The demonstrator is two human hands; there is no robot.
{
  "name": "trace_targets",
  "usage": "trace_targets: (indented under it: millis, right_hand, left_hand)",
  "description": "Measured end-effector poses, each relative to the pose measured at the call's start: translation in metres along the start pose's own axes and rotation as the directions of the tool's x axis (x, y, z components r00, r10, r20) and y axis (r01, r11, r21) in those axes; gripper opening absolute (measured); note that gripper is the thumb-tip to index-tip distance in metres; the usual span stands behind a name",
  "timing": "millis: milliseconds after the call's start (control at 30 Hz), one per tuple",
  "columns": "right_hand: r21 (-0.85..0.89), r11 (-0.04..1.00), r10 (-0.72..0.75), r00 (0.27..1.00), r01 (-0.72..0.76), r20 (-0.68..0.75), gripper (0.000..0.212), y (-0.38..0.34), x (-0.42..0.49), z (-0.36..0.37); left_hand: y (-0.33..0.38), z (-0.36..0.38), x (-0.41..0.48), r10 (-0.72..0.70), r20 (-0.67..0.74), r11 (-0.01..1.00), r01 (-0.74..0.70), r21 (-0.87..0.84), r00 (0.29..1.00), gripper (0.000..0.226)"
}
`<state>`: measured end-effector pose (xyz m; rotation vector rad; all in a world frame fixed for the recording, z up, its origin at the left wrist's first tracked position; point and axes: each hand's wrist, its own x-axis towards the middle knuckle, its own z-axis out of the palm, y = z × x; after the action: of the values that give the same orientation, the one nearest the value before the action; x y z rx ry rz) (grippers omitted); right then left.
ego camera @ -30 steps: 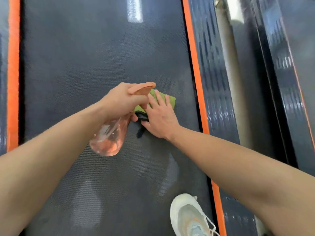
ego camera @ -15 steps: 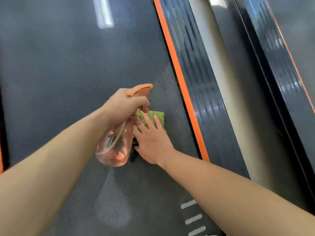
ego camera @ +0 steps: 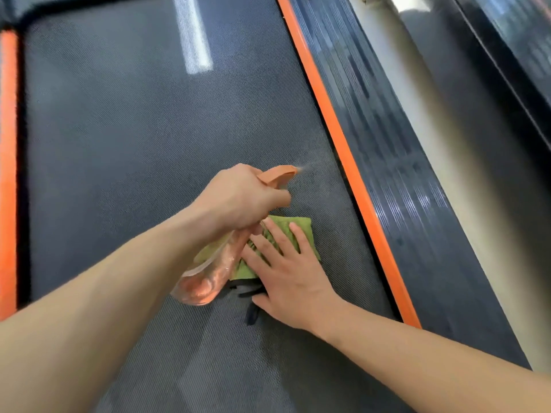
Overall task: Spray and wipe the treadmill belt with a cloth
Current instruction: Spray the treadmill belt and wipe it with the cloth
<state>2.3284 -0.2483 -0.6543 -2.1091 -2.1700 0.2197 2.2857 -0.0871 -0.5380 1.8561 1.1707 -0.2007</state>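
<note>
Green cloth [ego camera: 301, 226] flat on seemingly damp belt [ego camera: 134, 129].

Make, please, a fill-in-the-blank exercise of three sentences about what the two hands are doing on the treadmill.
1. The left hand grips a spray bottle whose trigger head is ____ in colour.
2. The right hand presses flat on a ____ cloth.
3. The cloth lies on the treadmill belt, toward the belt's ____ side.

Missing words: orange; green; right.

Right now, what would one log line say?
left hand: grips bottle, spraying | right hand: flat on cloth | belt: under cloth
</note>
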Motion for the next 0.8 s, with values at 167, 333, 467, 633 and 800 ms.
trace_targets:
  millis: [167,333,467,633,800]
  right_hand:
    - [0.019,1.0,0.0,0.997,-0.002,0.073,0.085,-0.006,-0.017,-0.004]
    - [0.01,1.0,0.013,0.997,-0.014,0.082,0.085,-0.009,-0.03,-0.002]
    - [-0.024,0.999,-0.019,0.996,0.021,0.083,0.086,-0.006,-0.036,0.001]
    - [-0.029,0.998,-0.046,0.996,0.048,0.076,0.092,-0.004,-0.034,0.0]
    - [-0.056,0.998,0.034,0.998,-0.031,0.045,0.081,0.052,0.048,-0.01]
  left_hand:
    - [-0.005,0.001,-0.007,-0.03,0.027,0.997,0.028,0.078,0.999,0.027]
    - [-0.014,0.002,-0.015,-0.03,0.074,0.986,0.017,0.165,0.997,0.032]
    - [-0.037,-0.005,-0.024,-0.028,0.007,0.987,0.027,0.158,1.0,0.017]
    - [-0.062,-0.023,-0.035,-0.1,0.0,0.994,0.1,0.033,0.995,0.024]
    - [-0.077,-0.047,-0.043,-0.115,-0.085,0.969,0.093,-0.228,0.99,0.075]
